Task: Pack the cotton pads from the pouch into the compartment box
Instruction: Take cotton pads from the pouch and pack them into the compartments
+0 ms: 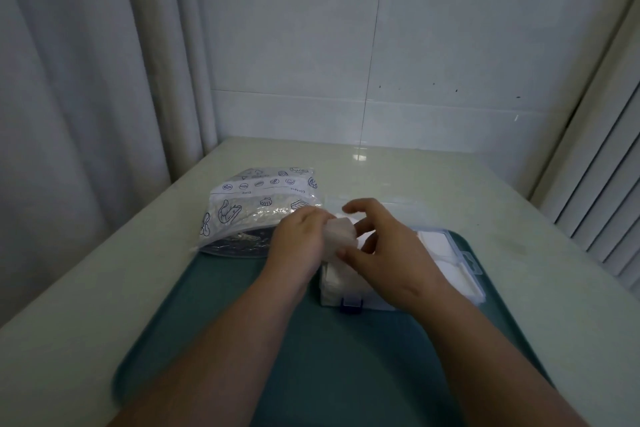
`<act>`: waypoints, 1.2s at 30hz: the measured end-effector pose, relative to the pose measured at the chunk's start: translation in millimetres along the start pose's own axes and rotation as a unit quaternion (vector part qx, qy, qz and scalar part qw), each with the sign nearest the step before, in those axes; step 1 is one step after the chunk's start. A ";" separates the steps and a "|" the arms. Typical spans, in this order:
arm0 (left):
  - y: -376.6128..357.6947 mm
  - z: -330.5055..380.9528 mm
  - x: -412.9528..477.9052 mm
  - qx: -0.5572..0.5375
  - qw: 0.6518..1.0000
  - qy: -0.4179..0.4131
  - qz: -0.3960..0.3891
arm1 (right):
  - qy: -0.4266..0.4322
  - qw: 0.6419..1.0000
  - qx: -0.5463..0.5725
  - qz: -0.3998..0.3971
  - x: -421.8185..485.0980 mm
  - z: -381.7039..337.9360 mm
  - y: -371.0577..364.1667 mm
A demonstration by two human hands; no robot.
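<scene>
1. Cotton pads: a white stack held in the air between both hands, just above the left part of the compartment box; the compartments on the right already show white pads.
2. Left hand: fingers curled round the stack's left end, gripping it.
3. Right hand: half open; thumb and 1 bent finger lightly pinch the stack's right end; the index finger is lifted clear and touches nothing.
4. Pouch: lies on the table to the left, its near edge just over the teal tray that carries the box; how many pads remain inside cannot be seen.
5. Likely risks:
   - the soft stack could fan or shed pads if either grip loosens before it is seated;
   - lowered askew, it could catch a divider and buckle, leaving pads across 2 compartments;
   - pressing down hard could slide the light box on the tray;
   - an overfull compartment could stop the lid closing.
</scene>
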State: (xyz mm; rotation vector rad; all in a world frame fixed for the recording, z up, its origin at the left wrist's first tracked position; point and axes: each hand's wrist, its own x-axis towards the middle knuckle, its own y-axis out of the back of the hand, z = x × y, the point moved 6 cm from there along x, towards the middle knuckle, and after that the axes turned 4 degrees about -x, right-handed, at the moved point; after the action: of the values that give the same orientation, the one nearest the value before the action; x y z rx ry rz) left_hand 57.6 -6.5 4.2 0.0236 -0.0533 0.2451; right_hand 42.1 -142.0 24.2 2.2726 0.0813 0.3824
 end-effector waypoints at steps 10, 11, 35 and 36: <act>-4.8 1.7 -3.0 -0.012 0.999 -0.035 0.012 | -0.025 0.999 -0.014 0.019 0.0 4.4 0.6; -4.8 1.8 -3.0 -0.011 0.999 -0.031 0.004 | -0.021 0.999 -0.033 0.021 0.8 4.4 1.3; -2.7 -0.7 9.4 -0.108 0.989 0.011 -0.099 | -0.153 0.953 0.234 0.112 -2.5 18.8 12.8; -3.5 -0.5 8.7 -0.118 0.987 0.015 -0.106 | -0.153 0.957 0.216 0.117 -2.3 19.3 14.4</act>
State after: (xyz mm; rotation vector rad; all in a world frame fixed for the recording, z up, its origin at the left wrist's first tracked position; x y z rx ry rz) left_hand 67.0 -7.8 4.0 -0.2097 -0.0482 0.0255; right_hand 44.8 -166.0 22.3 2.7577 -0.2935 0.1341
